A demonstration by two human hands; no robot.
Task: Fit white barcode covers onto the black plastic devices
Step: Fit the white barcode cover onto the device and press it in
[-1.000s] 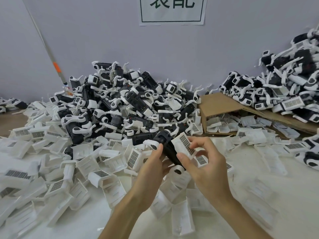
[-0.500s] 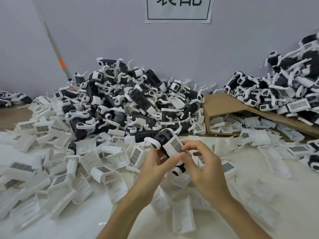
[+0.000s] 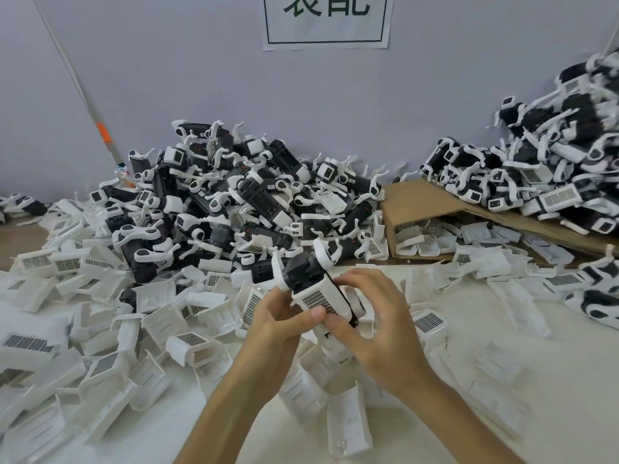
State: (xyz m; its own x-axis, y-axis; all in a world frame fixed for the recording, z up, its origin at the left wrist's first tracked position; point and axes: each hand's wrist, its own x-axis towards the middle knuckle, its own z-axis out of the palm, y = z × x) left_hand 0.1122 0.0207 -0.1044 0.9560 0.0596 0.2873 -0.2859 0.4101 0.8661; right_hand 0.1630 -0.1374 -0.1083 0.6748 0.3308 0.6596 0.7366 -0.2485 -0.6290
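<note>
Above a white bench (image 3: 502, 380), both hands grip one black device (image 3: 303, 267) with a white cover (image 3: 318, 296) seated on its lower end, barcode facing up. The left hand (image 3: 278, 324) curls round it, thumb pressed on the barcode; the right hand (image 3: 378, 333) wraps the cover's far side. Loose covers (image 3: 100, 329) litter the bench before a heap of devices (image 3: 234, 195) and a cardboard box (image 3: 418, 202).

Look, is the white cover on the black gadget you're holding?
On. The white cover wraps the black gadget, held by the left hand and right hand. Fully clicked? Cannot tell.
</note>
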